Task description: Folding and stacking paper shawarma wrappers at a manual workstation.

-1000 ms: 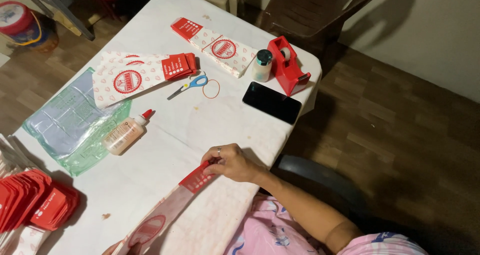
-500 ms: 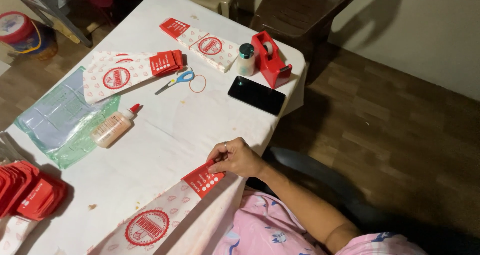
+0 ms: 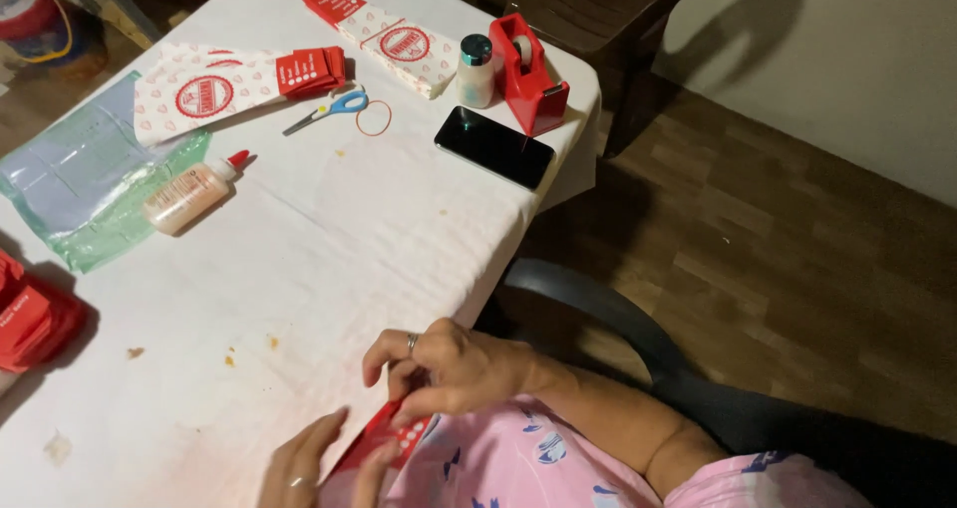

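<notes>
My right hand (image 3: pixel 449 368) pinches the red end of a paper bag (image 3: pixel 384 436) at the near edge of the white table (image 3: pixel 329 239), close to my lap. My left hand (image 3: pixel 319 463) rests on the same red piece from the left, fingers spread along it. Most of the bag is hidden below the frame's edge. A ring shows on each hand.
Farther up the table lie a glue bottle (image 3: pixel 189 194), a green plastic sheet (image 3: pixel 85 184), printed paper bags (image 3: pixel 234 84), blue scissors (image 3: pixel 329 109), a rubber band (image 3: pixel 375 118), a black phone (image 3: pixel 493 146), a red tape dispenser (image 3: pixel 528 74) and a small jar (image 3: pixel 476 69). Red pieces (image 3: pixel 35 314) are stacked at the left. A dark chair (image 3: pixel 618 329) is beneath me.
The bag has been drawn toward my lap, so its white printed part has left view. My left hand has come onto its red end. The camera has swung right and down.
</notes>
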